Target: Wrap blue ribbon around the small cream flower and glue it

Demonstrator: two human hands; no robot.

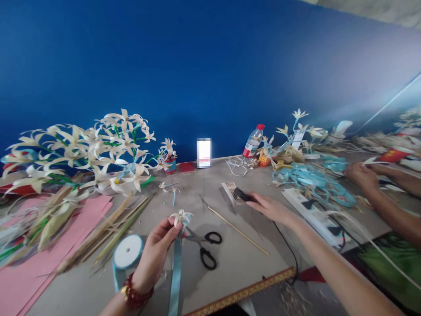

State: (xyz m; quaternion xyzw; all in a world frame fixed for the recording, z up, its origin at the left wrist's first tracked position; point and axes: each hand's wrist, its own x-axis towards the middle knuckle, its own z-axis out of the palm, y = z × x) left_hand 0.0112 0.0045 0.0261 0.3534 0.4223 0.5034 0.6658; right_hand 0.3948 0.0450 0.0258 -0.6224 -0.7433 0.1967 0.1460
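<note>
My left hand (161, 245) pinches a small white flower (181, 217) made of pale strips. A light blue ribbon (176, 267) hangs down from beside it. Just right of these lie scissors (209, 239) with black handles, apart on the table. A white-sided ribbon roll (128, 251) stands left of my left wrist. My right hand (268, 205) is closed on a black corded tool (242, 194); its exact kind is unclear. The tool's front end is over a small printed box (230, 193). A thin pointed stick (238, 228) lies between my hands.
White flower sprays (121, 145) and pink paper (75, 224) cover the left side. At right are a power strip (312, 219), tangled blue ribbon (305, 177) and a co-worker's hands (363, 177). A bottle (252, 142) and a lit phone (204, 152) stand at the back.
</note>
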